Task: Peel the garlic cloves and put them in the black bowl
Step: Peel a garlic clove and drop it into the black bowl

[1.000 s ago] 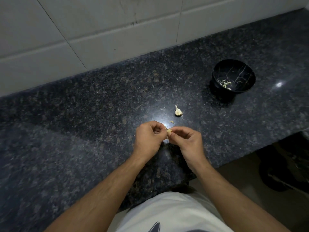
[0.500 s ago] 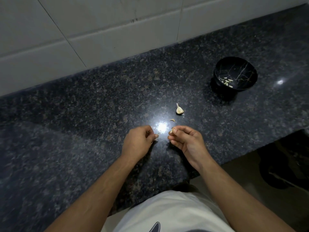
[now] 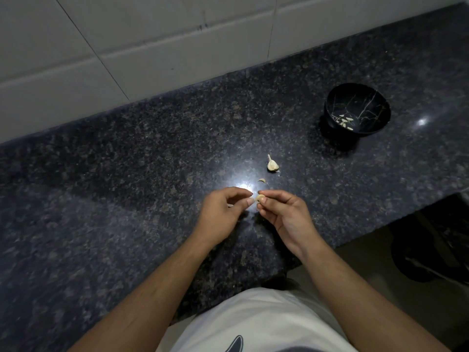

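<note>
My right hand [image 3: 284, 214] pinches a small garlic clove [image 3: 260, 198] between thumb and fingertips just above the dark granite counter [image 3: 127, 189]. My left hand [image 3: 223, 212] is right beside it, fingers curled, its fingertips meeting at the clove's left side. A partial garlic bulb with a stem [image 3: 272, 164] lies on the counter a little beyond my hands. The black bowl [image 3: 357, 109] stands at the back right and holds several peeled cloves [image 3: 345, 121].
A loose scrap of garlic skin [image 3: 262, 180] lies between the bulb and my hands. A white tiled wall [image 3: 152, 41] runs behind the counter. The counter's front edge drops to the floor at the right, where dark objects [image 3: 431, 250] sit.
My hands drew apart half a second ago and have come back together at the clove. The view has shifted slightly; the bulb and bowl have not moved.
</note>
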